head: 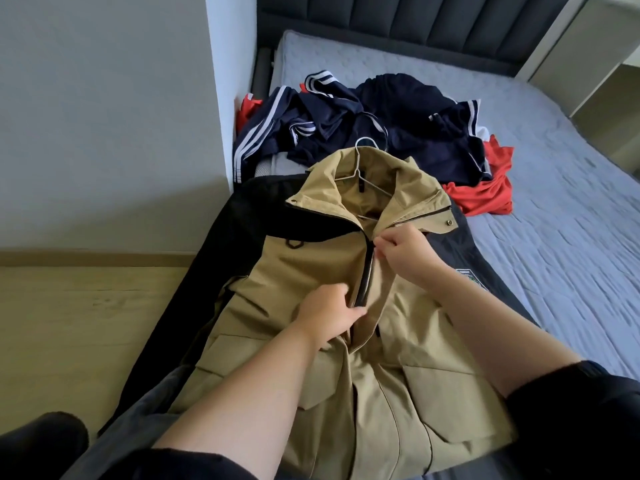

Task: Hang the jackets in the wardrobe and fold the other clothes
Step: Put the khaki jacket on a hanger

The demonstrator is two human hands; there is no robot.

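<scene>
Tan jacket (304, 268) is laid front-up on the near end of the bed (571, 244), collar away from the camera. A white hanger (356, 161) is seated inside the collar, with the hook protruding past it. The tan jacket is spread on top of a dark jacket (242, 226), whose fabric is seen at both sides.

Left hand (329, 313): fingers are curled and the front edge of the tan jacket is gripped just beside the zipper (365, 275), at its lower visible end. Right hand (408, 254): thumb and forefinger are pinched together at the top of the zipper, below the collar; the pull itself is too small to be made out. The zipper is seen closed between the two hands.

Beyond the collar, a heap of navy clothes (346, 123) with white stripes is piled on the mattress, with a red garment (485, 195) beside it. Wooden floor (69, 323) is noted at left.
</scene>
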